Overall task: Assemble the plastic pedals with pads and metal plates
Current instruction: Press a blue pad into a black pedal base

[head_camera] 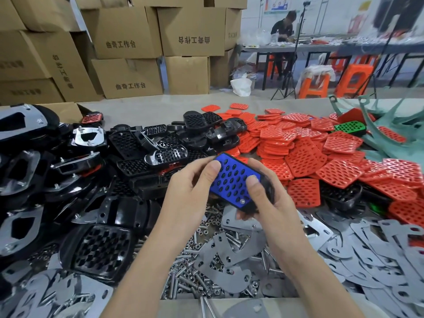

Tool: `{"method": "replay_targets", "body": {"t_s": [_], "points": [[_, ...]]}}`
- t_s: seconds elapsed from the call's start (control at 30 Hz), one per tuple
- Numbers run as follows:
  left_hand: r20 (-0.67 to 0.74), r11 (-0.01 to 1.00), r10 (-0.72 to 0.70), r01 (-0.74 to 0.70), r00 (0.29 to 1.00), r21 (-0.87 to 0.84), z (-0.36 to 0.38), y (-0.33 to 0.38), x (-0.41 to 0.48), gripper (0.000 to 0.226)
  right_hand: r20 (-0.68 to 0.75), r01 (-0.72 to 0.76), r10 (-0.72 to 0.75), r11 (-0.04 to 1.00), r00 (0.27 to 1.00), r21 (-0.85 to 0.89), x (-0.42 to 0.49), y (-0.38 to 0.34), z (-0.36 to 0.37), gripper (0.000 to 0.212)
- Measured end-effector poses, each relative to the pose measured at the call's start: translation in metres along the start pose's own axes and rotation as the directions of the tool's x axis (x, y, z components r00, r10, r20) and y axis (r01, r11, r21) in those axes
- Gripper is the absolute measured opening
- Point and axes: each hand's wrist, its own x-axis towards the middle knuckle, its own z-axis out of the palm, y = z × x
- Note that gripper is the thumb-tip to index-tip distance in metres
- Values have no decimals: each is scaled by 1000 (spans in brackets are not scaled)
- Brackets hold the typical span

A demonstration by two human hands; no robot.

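Loose bolts (183,278) and grey metal plates (229,255) lie nearest, under my forearms. Above them both hands hold one black pedal (249,208) with a blue pad (234,177) on its face. The left hand (190,187) grips the far end, thumb on the pad. The right hand (268,200) is clamped round the near end, thumb pressing down. Uneven pressure, I judge, could leave a corner unseated, and a slip would drop it among the bolts.

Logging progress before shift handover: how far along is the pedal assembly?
Looks done: plated pedals piled at left. In hand: left hand and right hand hold a black pedal, thumbs on its blue pad; its underside is hidden. Left: heaps of metal plates, bolts, red pads and bare pedals.
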Motion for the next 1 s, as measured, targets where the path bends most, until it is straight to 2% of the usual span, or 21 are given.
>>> {"method": "replay_targets", "body": {"t_s": [0.07, 0.13, 0.17, 0.23, 0.3, 0.37, 0.43, 0.5, 0.57, 0.63, 0.77, 0.87, 1.0], "points": [[-13, 997, 71, -71, 997, -20, 1, 3, 0, 19, 17, -160, 159, 971, 987, 177, 3, -3, 3, 69], [47, 990, 130, -127, 990, -52, 0, 4, 0, 26, 140, -333, 303, 833, 943, 441, 4, -8, 0, 79], [85, 986, 162, -157, 983, -58, -2, 5, -1, 28, 196, -380, 328, 742, 924, 552, 3, -10, -3, 77], [161, 978, 204, -197, 965, -63, -6, 7, -2, 27, 233, -413, 359, 589, 904, 695, 2, -12, -9, 61], [200, 976, 218, -219, 955, -19, -10, 9, -2, 30, 248, -413, 366, 499, 897, 762, 1, -14, -10, 41], [202, 981, 186, -194, 962, 22, -16, 10, -1, 34, 257, -399, 340, 460, 904, 793, 1, -15, -9, 36], [207, 993, 114, -115, 972, -9, -19, 11, -2, 39, 259, -386, 311, 481, 915, 787, 2, -14, -9, 40], [201, 988, -26, 56, 979, -144, -18, 14, -1, 40, 245, -377, 302, 537, 921, 755, 3, -11, -10, 43], [187, 919, -156, 212, 970, -332, -14, 15, 2, 31, 200, -343, 292, 607, 935, 717, 4, -11, -10, 45], [164, 863, -232, 281, 959, -420, -9, 14, 4, 23, 144, -300, 277, 677, 950, 672, 5, -11, -10, 47], [194, 746, -337, 386, 922, -543, -8, 12, 6, 29, 140, -293, 263, 744, 955, 601, 3, -11, -10, 51], [181, 637, -418, 429, 890, -640, -8, 9, 8, 33, 207, -338, 267, 755, 941, 562, 3, -10, -11, 53], [107, 677, -399, 372, 910, -636, 0, 7, 7, 30, 304, -399, 269, 738, 914, 545, 1, -9, -6, 61]]}}
